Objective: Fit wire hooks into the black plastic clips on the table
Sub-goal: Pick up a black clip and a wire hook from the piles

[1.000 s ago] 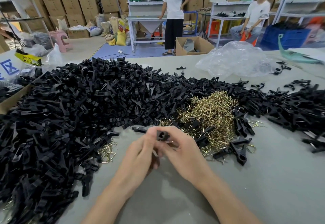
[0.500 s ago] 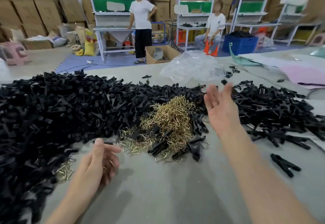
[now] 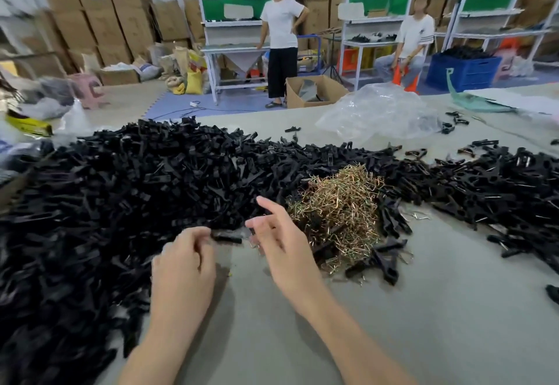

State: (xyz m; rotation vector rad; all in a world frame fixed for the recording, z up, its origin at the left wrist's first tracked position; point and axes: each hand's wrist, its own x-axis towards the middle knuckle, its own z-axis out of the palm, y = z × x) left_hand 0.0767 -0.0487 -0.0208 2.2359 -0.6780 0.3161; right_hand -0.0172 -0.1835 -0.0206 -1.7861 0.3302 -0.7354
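Left hand [image 3: 184, 260]: fingers curled, tips at one end of a black clip [image 3: 227, 237]. Blur hides whether it grips or only touches. Right hand [image 3: 279, 242]: just beside the clip's other end, fingers loose and spread, holding nothing. Clip pile [image 3: 121, 203] on the left, hooks [image 3: 338, 203] heaped to the right, both on the table [image 3: 423, 309].

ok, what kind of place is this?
Likely a small factory assembly floor: stacked brown cardboard boxes, white metal shelving racks, and a grey table heaped with black plastic clips and brass-coloured wire hooks.
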